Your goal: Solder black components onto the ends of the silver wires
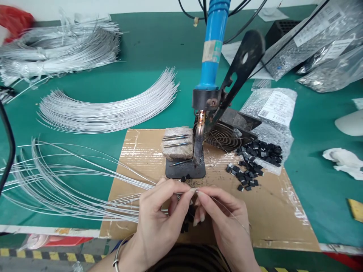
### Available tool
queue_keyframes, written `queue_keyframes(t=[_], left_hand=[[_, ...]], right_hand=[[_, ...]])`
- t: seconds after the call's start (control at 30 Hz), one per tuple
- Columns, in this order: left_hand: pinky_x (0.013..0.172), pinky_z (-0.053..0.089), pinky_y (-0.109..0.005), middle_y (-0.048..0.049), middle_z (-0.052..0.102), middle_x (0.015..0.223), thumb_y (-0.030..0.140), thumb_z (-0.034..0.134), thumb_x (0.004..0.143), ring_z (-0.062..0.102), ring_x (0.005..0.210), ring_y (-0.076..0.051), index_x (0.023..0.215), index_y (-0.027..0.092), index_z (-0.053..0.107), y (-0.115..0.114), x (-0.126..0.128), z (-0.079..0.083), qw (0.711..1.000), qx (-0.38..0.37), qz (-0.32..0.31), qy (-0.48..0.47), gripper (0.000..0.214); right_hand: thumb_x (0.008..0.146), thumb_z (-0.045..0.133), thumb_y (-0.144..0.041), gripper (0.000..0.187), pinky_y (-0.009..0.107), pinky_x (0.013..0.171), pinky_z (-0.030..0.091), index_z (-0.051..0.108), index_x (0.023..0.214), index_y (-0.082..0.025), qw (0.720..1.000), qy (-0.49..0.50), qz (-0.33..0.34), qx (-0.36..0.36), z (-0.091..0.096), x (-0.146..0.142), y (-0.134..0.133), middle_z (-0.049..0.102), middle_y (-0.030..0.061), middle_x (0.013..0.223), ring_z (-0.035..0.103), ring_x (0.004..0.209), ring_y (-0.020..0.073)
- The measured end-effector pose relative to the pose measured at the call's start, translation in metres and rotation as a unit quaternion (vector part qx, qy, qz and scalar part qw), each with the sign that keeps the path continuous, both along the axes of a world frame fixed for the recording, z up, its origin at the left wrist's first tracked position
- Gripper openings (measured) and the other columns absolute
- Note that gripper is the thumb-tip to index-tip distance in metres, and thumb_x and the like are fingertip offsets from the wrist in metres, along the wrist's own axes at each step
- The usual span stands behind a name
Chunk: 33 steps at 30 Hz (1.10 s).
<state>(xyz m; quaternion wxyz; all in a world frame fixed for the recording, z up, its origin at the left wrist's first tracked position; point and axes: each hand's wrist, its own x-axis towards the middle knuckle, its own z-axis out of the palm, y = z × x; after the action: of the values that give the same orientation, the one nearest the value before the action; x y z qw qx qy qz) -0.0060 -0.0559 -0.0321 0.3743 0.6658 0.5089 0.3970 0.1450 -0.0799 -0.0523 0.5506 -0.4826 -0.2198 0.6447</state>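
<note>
My left hand (pixel 164 211) is closed in a pinch, its thumb and forefinger meeting the right fingertips above the cardboard. A thin grey wire seems to lie in that pinch, though its tip is mostly covered. My right hand (pixel 224 215) pinches a fine silvery wire (pixel 231 214), which trails back across the palm side toward the wrist. Loose grey wires (pixel 119 175) fan out to the left from beside and behind my left hand. Small black connectors (pixel 185 177) lie just beyond the fingertips, and more dark pieces sit partly hidden under the hands.
A blue-handled soldering iron (pixel 210 64) hangs tip-down in a black stand above a sponge block (pixel 177 145). Behind it sits a small fan (pixel 227 134). Black connectors (pixel 251 162) are heaped at right near plastic bags (pixel 270 113). A curved wire bundle (pixel 110 113) lies at left on the green mat.
</note>
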Motion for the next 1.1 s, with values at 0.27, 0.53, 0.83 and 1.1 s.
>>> queue_keyframes(t=[0.27,0.53,0.83,1.1], left_hand=[[0.066,0.047,-0.029,0.005,0.073,0.079,0.005,0.07,0.093,0.059,0.063,-0.011,0.098,0.026,0.07,-0.001,-0.001,-0.002,1.0,0.021,-0.006,0.006,0.022],[0.067,0.044,-0.03,0.005,0.07,0.079,0.001,0.069,0.092,0.056,0.062,-0.011,0.1,0.025,0.069,-0.002,-0.001,-0.002,0.999,0.045,-0.016,0.012,0.025],[0.067,0.045,-0.03,0.0038,0.07,0.078,0.002,0.07,0.091,0.054,0.061,-0.011,0.099,0.024,0.068,-0.003,0.0,-0.003,0.998,0.051,-0.013,0.038,0.023],[0.061,0.04,-0.028,0.0073,0.055,0.065,0.008,0.07,0.093,0.04,0.052,-0.009,0.09,0.023,0.068,0.0,0.0,0.006,0.998,0.025,-0.022,0.062,0.016]], right_hand=[[0.091,0.08,-0.03,0.008,0.02,0.054,0.058,0.085,0.093,-0.024,0.999,-0.002,0.019,0.033,-0.007,0.003,-0.002,0.072,-0.0006,0.073,0.066,0.053,0.0089],[0.086,0.084,-0.034,0.012,0.02,0.055,0.056,0.085,0.086,-0.022,1.0,-0.003,0.002,-0.014,0.006,0.001,0.001,0.07,-0.0012,0.07,0.064,0.053,0.0087],[0.084,0.085,-0.034,0.014,0.022,0.052,0.054,0.084,0.083,-0.02,1.0,0.011,0.0,-0.026,0.01,0.001,0.001,0.069,-0.0006,0.066,0.062,0.051,0.0102],[0.084,0.085,-0.033,0.016,0.02,0.05,0.052,0.082,0.078,-0.019,0.996,0.047,0.073,-0.035,0.005,0.015,0.006,0.069,-0.0016,0.064,0.062,0.047,0.0086]])
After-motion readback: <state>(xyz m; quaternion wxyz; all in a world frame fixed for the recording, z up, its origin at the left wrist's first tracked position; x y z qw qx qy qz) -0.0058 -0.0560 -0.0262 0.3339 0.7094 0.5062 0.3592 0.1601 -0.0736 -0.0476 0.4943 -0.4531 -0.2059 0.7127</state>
